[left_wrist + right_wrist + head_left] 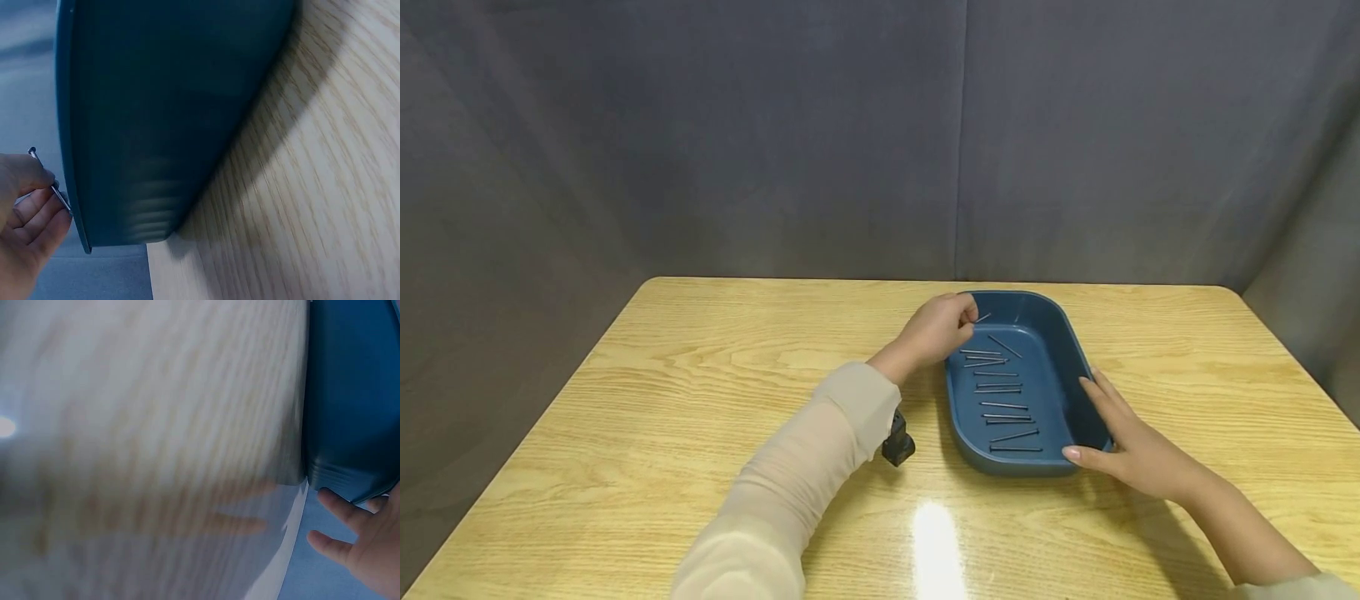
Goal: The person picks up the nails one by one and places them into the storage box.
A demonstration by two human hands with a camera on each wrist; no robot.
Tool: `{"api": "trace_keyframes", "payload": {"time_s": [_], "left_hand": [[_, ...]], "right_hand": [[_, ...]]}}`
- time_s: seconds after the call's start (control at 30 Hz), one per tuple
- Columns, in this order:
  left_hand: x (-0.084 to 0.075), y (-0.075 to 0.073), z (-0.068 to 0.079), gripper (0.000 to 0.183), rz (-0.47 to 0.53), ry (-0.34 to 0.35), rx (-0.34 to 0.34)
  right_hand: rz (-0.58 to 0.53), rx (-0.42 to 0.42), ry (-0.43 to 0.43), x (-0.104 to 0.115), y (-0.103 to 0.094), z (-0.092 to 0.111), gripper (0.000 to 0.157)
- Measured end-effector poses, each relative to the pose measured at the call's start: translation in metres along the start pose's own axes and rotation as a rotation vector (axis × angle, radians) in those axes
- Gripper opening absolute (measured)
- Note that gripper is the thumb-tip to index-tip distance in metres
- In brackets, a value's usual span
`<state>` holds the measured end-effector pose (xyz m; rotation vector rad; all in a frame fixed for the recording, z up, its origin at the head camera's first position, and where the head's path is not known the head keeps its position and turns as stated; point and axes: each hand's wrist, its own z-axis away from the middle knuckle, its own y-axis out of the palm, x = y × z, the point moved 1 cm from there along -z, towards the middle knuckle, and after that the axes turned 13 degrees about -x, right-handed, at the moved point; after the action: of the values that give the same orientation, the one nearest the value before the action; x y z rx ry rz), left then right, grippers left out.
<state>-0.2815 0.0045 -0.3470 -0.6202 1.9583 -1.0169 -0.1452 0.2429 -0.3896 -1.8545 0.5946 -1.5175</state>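
A deep blue tray (pixel 1047 367) with rounded corners stands on the table. Across its floor lie several thin metal nails (pixel 1006 406), mostly side by side in a column, with one slanting apart near the far end. Over the far left rim, my left hand (pixel 934 327) pinches a single nail (pixel 49 178) between thumb and fingers; its head sticks out above the thumb in the left wrist view. At the near right corner my right hand (pixel 1138 450) rests on the tray, fingers spread along the outer wall and thumb at the rim.
The wooden table (pixel 737 375) extends on both sides of the tray. A small black device (pixel 898 442) shows under the left sleeve at the wrist. Behind the table's far edge hangs a grey curtain (pixel 820 150).
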Motion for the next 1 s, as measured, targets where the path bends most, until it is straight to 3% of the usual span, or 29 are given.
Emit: {"api": "trace_keyframes", "payload": {"time_s": [0.7,1.0], "left_hand": [[-0.007,0.02,-0.01,0.013,-0.063,0.049,0.055],[-0.006,0.028,-0.014,0.014,-0.105,0.062,0.121]], "right_hand": [[-0.006,0.018,0.022,-0.002,0.0,0.002,0.09],[-0.005,0.01,0.011,-0.002,0.002,0.002,0.09]]}}
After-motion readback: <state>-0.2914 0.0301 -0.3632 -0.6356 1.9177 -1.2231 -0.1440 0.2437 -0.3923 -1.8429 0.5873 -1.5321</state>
